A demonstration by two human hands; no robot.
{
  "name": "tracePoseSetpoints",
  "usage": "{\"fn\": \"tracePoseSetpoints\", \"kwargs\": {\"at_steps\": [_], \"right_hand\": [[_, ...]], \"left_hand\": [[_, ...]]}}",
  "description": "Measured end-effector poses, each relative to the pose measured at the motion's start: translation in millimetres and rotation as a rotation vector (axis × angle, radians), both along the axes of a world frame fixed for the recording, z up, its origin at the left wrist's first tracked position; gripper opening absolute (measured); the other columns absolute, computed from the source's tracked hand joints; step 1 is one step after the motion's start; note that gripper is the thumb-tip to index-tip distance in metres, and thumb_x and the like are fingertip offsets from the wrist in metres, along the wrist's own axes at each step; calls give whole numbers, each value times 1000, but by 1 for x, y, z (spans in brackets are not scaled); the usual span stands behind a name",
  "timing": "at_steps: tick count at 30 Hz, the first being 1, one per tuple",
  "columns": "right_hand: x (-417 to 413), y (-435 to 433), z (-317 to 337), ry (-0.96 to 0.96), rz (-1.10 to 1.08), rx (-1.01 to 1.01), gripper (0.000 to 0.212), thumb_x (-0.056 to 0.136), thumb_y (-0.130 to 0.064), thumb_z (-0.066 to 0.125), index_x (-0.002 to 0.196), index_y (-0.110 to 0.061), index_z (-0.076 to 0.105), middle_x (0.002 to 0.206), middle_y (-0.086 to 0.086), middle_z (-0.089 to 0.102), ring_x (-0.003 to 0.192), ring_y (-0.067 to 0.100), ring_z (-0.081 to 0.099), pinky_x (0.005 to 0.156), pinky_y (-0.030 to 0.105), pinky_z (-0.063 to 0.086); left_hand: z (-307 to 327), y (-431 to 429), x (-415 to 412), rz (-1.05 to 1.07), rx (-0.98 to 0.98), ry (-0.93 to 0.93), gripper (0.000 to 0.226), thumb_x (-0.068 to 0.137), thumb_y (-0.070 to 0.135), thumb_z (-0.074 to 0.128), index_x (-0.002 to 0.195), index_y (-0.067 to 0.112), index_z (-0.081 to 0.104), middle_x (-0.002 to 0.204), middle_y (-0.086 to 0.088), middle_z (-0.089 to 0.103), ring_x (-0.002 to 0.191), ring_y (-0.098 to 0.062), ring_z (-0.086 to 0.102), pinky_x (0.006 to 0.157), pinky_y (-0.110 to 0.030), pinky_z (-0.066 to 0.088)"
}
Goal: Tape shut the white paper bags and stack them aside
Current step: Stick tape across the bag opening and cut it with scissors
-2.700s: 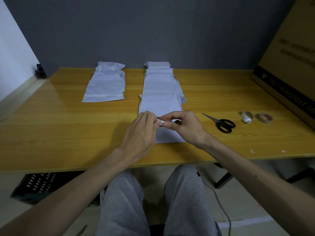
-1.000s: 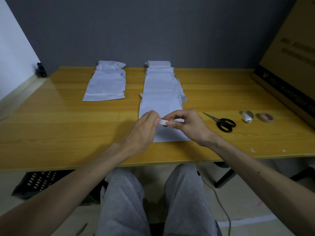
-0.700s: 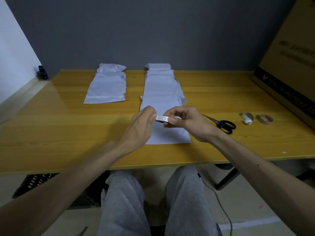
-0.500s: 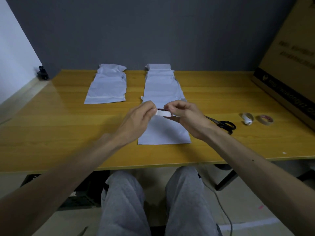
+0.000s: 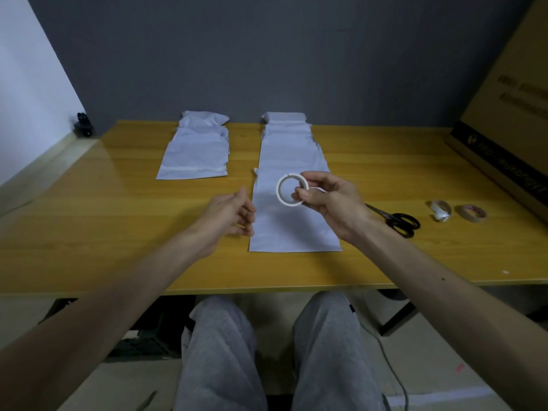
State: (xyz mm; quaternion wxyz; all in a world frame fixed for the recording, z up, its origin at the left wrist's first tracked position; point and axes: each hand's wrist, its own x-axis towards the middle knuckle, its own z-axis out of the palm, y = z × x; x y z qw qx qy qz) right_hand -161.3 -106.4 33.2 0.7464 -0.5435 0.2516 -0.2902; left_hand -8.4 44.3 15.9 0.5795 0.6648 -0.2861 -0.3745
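Right hand (image 5: 329,203) pinches a white tape roll (image 5: 292,190) above the nearest paper bag (image 5: 293,226), left hand (image 5: 229,213) loose-fingered, holding nothing — next, probably, finding the tape's free end.

One view only, wide-angle, worn on the seated person's head. Looks forward and down over the bench (image 5: 103,226) toward the grey wall (image 5: 267,54). Close: left hand (image 5: 228,215) and right hand (image 5: 332,203) sit mid-frame, knees (image 5: 219,336) below the near bench edge, straight lines bowed.
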Motion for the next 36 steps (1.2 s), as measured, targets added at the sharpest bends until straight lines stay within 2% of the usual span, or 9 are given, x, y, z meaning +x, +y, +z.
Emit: {"fn": "tracePoseSetpoints", "kwargs": {"at_steps": [5, 10, 17, 23, 26, 29, 32, 36], "right_hand": [[6, 8, 2, 51, 17, -126, 31, 73, 16, 69, 93, -7, 67, 91, 16, 61, 82, 27, 68, 91, 37, 54], [8, 13, -1, 89, 20, -219, 32, 69, 14, 74, 90, -9, 69, 83, 8, 66, 81, 22, 64, 84, 33, 56], [8, 15, -2, 95, 38, -278, 33, 67, 16, 74, 90, -8, 70, 73, -1, 68, 79, 20, 64, 83, 35, 57], [9, 17, -3, 100, 39, -337, 34, 68, 18, 73, 91, -7, 69, 78, 3, 65, 73, 11, 64, 76, 27, 57], [9, 17, -4, 103, 34, -362, 34, 68, 17, 74, 92, -6, 68, 79, 3, 65, 75, 11, 63, 75, 26, 56], [10, 15, -6, 122, 47, -392, 33, 69, 16, 74, 93, -7, 69, 82, 5, 65, 76, 13, 63, 75, 27, 57], [9, 13, -10, 159, 74, -488, 32, 69, 14, 75, 92, -7, 70, 86, 4, 68, 77, 11, 64, 73, 25, 55], [12, 9, -14, 218, 87, -706, 30, 71, 10, 76, 94, -9, 71, 91, -3, 67, 81, 10, 65, 80, 23, 53]], "left_hand": [[6, -9, -13, -9, -2, 153, 32, 103, 28, 43, 87, 4, 55, 71, -8, 54, 59, -21, 55, 59, -31, 57], [4, -12, -17, 11, 35, 265, 30, 102, 29, 45, 85, 5, 54, 69, -7, 49, 56, -19, 52, 57, -32, 56], [5, -10, -14, 18, 40, 187, 18, 97, 13, 53, 80, 7, 56, 67, -5, 50, 58, -17, 50, 55, -27, 55], [7, -7, -7, 8, 77, 168, 16, 95, 11, 58, 80, 6, 60, 69, -4, 57, 57, -14, 52, 58, -27, 55], [10, -5, -3, 2, 96, 187, 9, 91, 8, 63, 84, 3, 62, 66, -3, 61, 54, -11, 53, 56, -25, 54], [12, -3, 2, -14, 157, 107, 8, 89, 8, 65, 82, 3, 64, 60, -1, 61, 50, -11, 51, 52, -24, 51], [13, -2, 5, -37, 225, 20, 9, 88, 7, 66, 80, 3, 65, 61, -4, 60, 50, -12, 51, 50, -22, 49], [9, -7, 3, 18, 244, -47, 9, 88, 4, 65, 80, 1, 66, 65, -6, 60, 54, -13, 50, 49, -20, 48]]}}
